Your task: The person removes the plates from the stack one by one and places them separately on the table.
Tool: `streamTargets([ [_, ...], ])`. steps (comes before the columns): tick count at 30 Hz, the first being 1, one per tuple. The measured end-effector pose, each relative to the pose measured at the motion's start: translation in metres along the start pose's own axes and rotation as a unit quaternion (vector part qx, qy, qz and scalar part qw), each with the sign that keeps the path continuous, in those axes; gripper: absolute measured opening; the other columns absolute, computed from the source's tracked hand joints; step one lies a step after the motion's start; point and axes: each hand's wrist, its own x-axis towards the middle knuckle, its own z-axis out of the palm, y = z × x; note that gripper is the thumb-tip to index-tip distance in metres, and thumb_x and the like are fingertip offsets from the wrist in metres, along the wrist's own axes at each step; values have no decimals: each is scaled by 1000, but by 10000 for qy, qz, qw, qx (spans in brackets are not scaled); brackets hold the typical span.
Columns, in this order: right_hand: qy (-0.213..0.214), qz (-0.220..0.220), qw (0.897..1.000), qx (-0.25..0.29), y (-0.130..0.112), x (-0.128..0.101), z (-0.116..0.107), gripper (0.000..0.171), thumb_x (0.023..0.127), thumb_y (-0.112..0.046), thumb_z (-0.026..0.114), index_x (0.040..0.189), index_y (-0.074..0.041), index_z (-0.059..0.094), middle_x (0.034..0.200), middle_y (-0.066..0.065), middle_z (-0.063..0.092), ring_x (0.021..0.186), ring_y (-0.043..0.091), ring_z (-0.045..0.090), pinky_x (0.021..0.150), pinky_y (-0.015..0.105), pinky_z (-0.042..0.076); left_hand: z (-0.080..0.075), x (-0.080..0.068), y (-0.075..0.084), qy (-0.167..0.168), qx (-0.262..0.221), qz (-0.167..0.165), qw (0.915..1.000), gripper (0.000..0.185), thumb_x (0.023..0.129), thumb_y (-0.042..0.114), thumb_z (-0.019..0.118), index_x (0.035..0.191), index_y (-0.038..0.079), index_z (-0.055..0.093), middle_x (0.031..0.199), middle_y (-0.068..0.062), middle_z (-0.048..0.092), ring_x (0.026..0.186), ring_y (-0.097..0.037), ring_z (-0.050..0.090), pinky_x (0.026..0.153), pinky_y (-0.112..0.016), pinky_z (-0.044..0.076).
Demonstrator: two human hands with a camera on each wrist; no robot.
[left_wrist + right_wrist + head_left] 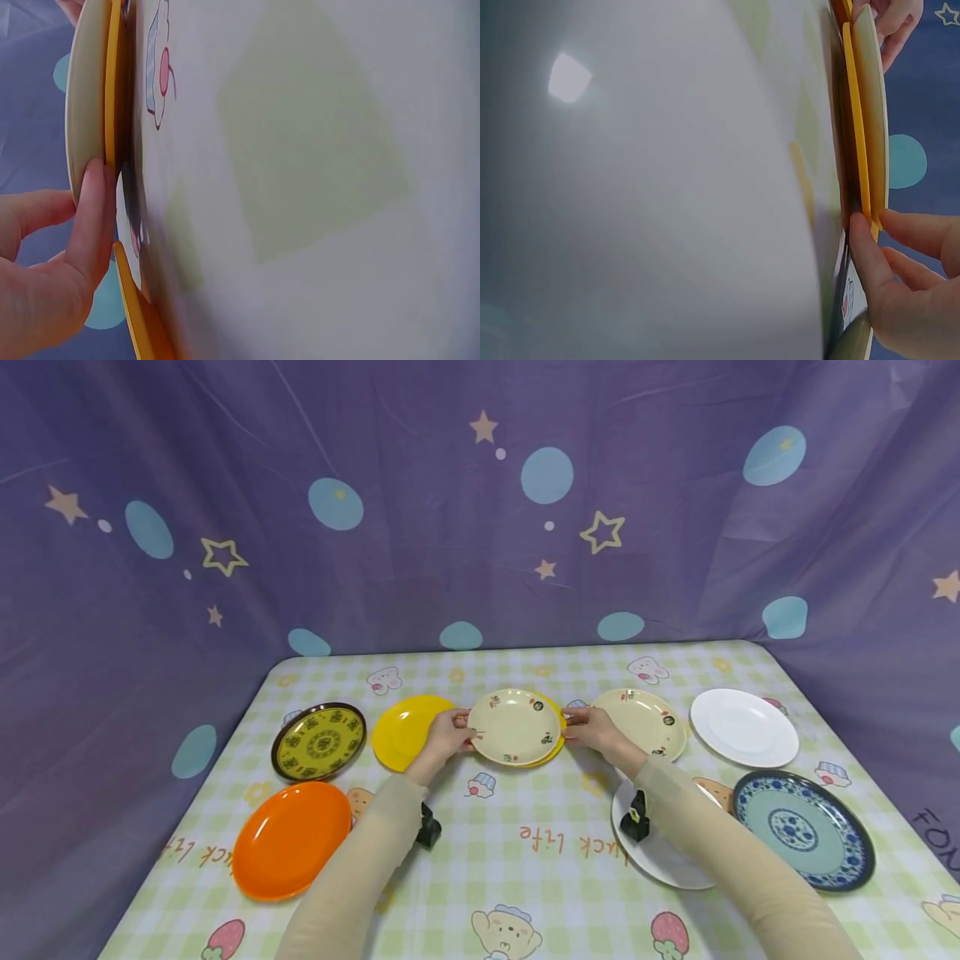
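Note:
In the head view, a cream plate with small printed motifs (513,727) lies over a yellow plate (557,752), whose rim peeks out at the right and below. My left hand (448,733) pinches the cream plate's left edge; in the left wrist view its fingertips (94,176) sit right at the rim of the cream plate (86,97), over the yellow one (112,90). At the opposite edge, my right hand (592,731) pinches the cream plate, with a fingertip (885,217) at its rim and the thumb beside the yellow rim (859,135).
Left of the hands are another yellow plate (401,735), a brown-rimmed patterned plate (322,742) and an orange plate (292,839). Rightward are a second cream plate (637,718), two white plates (742,727), one under the right forearm, and a blue-patterned plate (802,831).

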Motion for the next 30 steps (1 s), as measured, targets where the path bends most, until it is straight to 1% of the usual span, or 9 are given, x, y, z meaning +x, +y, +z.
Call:
streamTargets([
  [5, -4, -34, 10000, -92, 0, 0, -1, 48, 81, 8, 53, 127, 11, 38, 114, 30, 47, 79, 17, 59, 78, 32, 52, -2, -2, 1, -75, 63, 105, 9999, 39, 82, -5, 55, 121, -3, 50, 88, -12, 50, 51, -10, 50, 48, -21, 51],
  [12, 8, -7, 9999, -104, 0, 0, 1, 47, 80, 10, 52, 126, 12, 39, 114, 30, 47, 81, 18, 60, 77, 29, 52, -5, -6, 2, -161, -83, 216, 9996, 38, 82, -7, 52, 120, -5, 51, 92, -16, 51, 46, -10, 48, 44, -23, 51],
  [18, 18, -45, 9999, -162, 0, 0, 1, 47, 80, 10, 52, 125, 13, 39, 115, 31, 47, 85, 24, 61, 77, 31, 52, -10, -6, -2, -351, -293, 254, 9986, 38, 82, -8, 52, 120, -4, 52, 93, -15, 53, 45, -11, 49, 41, -22, 49],
  [21, 47, -24, 9998, -166, 0, -1, 2, 47, 80, 10, 53, 124, 13, 40, 115, 31, 47, 86, 25, 61, 77, 31, 52, -13, -7, -2, -473, -324, 255, 9980, 39, 82, -8, 52, 120, -2, 53, 94, -15, 52, 48, -12, 50, 43, -23, 50],
  [25, 37, 39, 9998, -191, 0, -1, 2, 47, 80, 10, 53, 125, 13, 40, 116, 31, 47, 87, 25, 60, 77, 31, 52, -18, -10, -2, -672, -300, 222, 9970, 39, 83, -8, 51, 120, 0, 53, 100, -16, 49, 53, -13, 52, 47, -26, 52],
  [27, 48, 71, 9998, -184, -1, -1, 2, 47, 80, 10, 52, 126, 12, 39, 117, 31, 47, 90, 28, 59, 77, 31, 52, -21, -13, -1, -777, -286, 215, 9963, 38, 83, -7, 51, 120, 0, 53, 103, -17, 49, 55, -13, 54, 49, -28, 53],
  [28, 44, 75, 9998, -191, -1, -1, 2, 47, 80, 10, 52, 126, 12, 39, 117, 31, 47, 91, 29, 59, 77, 32, 52, -23, -17, 3, -839, -252, 222, 9959, 37, 83, -7, 51, 120, -1, 53, 105, -18, 49, 56, -14, 54, 52, -31, 54],
  [30, 80, 96, 9997, -197, -1, -1, 2, 47, 81, 10, 52, 126, 12, 39, 117, 30, 47, 91, 29, 59, 77, 31, 52, -26, -19, 4, -941, -229, 284, 9949, 36, 84, -6, 51, 120, -1, 53, 106, -19, 49, 56, -14, 55, 52, -31, 54],
])
